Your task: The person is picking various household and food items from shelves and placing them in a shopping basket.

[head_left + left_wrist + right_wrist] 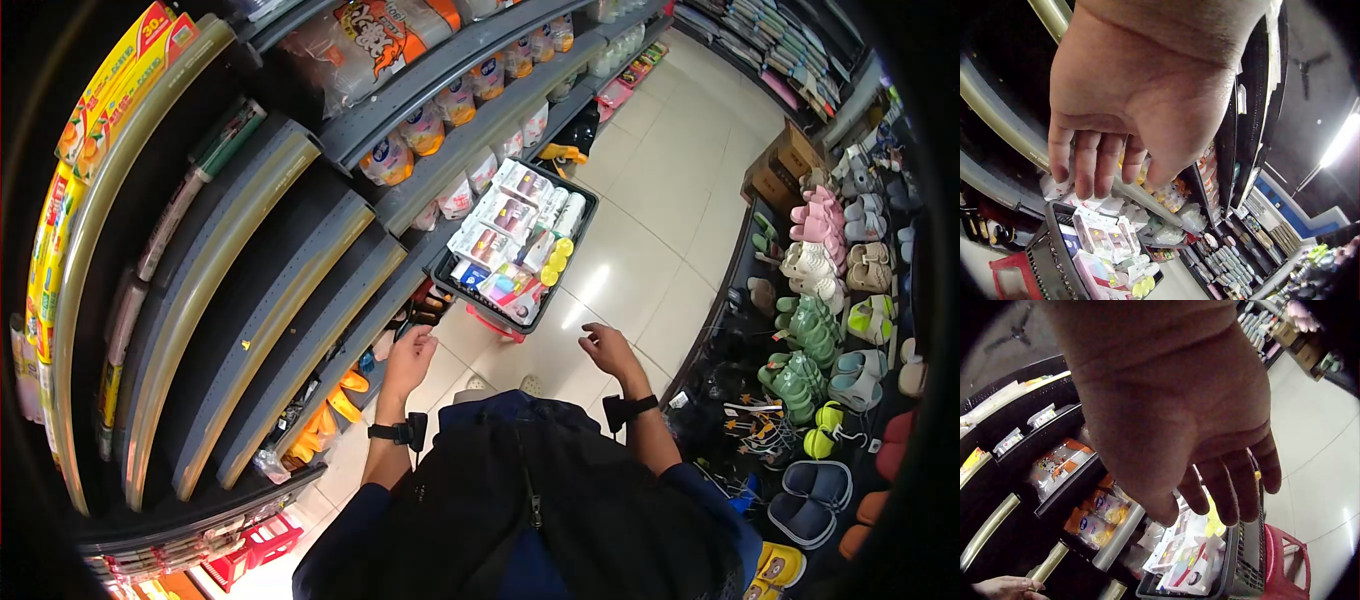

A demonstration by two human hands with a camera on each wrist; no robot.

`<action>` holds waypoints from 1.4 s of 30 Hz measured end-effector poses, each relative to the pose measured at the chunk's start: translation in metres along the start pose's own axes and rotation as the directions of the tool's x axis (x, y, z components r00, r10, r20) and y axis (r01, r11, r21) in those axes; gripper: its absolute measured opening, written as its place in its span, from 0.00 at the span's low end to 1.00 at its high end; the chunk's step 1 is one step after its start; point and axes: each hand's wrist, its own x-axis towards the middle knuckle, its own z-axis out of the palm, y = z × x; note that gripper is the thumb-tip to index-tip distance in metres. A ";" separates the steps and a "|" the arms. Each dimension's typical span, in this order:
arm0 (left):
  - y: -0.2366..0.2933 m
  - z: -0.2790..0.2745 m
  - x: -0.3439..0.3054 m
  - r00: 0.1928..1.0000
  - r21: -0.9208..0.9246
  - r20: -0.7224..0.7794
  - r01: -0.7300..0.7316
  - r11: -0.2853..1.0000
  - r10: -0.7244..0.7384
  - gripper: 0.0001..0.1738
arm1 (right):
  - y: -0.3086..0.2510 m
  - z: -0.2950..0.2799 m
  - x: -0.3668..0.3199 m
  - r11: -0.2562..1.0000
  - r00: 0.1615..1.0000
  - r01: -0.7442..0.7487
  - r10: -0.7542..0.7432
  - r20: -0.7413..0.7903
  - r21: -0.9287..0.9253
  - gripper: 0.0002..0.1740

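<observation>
Now L hand & R hand are loose & empty. Far side, btwn them, a basket w/ boxes sits above a red stool.

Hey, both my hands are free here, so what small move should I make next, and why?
I'd probably reach your left hand toward a white box in the basket: both hands look empty, the basket is packed, and the shelves on the left have bare stretches.

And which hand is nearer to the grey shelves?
The left hand: it is beside the grey shelves, while the right hand is over the floor.
</observation>
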 end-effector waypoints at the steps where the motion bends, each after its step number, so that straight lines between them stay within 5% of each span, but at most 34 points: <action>1: -0.001 -0.003 -0.002 1.000 0.004 -0.021 -0.013 1.000 0.013 0.19 | 0.002 0.003 0.003 1.000 1.000 0.003 -0.003 0.004 -0.006 0.23; 14: -0.038 -0.038 -0.066 0.948 -0.041 -0.266 0.171 0.984 -0.176 0.20 | 0.009 0.052 0.086 0.965 0.956 0.145 -0.080 0.282 -0.218 0.27; 17: -0.028 -0.023 -0.079 0.905 -0.060 -0.358 0.222 0.973 -0.229 0.19 | 0.021 0.053 0.123 0.967 0.864 -0.220 0.255 0.433 -0.130 0.31; 20: -0.021 -0.007 -0.094 0.856 -0.086 -0.430 0.277 0.957 -0.286 0.19 | 0.023 0.052 0.144 0.887 0.776 -0.456 0.356 0.521 0.072 0.27; 24: -0.012 0.005 -0.109 0.815 -0.096 -0.476 0.325 0.941 -0.330 0.19 | 0.038 0.067 0.167 0.907 0.746 -0.417 0.298 0.596 0.069 0.19; 28: 0.000 0.003 -0.113 0.803 -0.080 -0.485 0.354 0.932 -0.347 0.19 | 0.040 0.077 0.179 0.961 0.842 -0.263 0.188 0.505 0.081 0.14; 31: 0.008 0.002 -0.094 0.804 -0.071 -0.494 0.343 0.937 -0.332 0.20 | 0.040 0.071 0.202 0.972 0.883 0.234 -0.210 0.420 -0.007 0.19; 32: 0.013 0.001 -0.079 0.815 -0.066 -0.488 0.323 0.944 -0.313 0.20 | 0.028 0.058 0.211 0.973 0.884 0.231 -0.208 0.419 -0.005 0.19; 33: 0.018 0.002 -0.062 0.816 -0.064 -0.486 0.323 0.944 -0.312 0.20 | 0.011 0.044 0.221 0.916 0.876 0.398 -0.367 0.313 -0.039 0.18; 34: 0.025 0.002 -0.043 0.829 -0.057 -0.472 0.312 0.948 -0.301 0.20 | -0.008 0.028 0.230 0.832 0.827 0.547 -0.521 0.211 -0.093 0.16; 35: 0.030 0.003 -0.025 0.841 -0.050 -0.457 0.302 0.952 -0.290 0.20 | -0.030 0.012 0.237 0.834 0.829 0.545 -0.519 0.209 -0.092 0.16; 37: 0.037 0.009 0.004 0.856 -0.045 -0.438 0.284 0.958 -0.275 0.20 | -0.074 -0.018 0.241 0.664 0.651 0.745 -0.745 0.142 0.066 0.12; 42: 0.064 0.029 -0.019 0.923 -0.027 -0.310 0.230 0.973 -0.226 0.25 | -0.121 -0.040 0.155 0.617 0.546 0.775 -0.764 0.344 0.139 0.12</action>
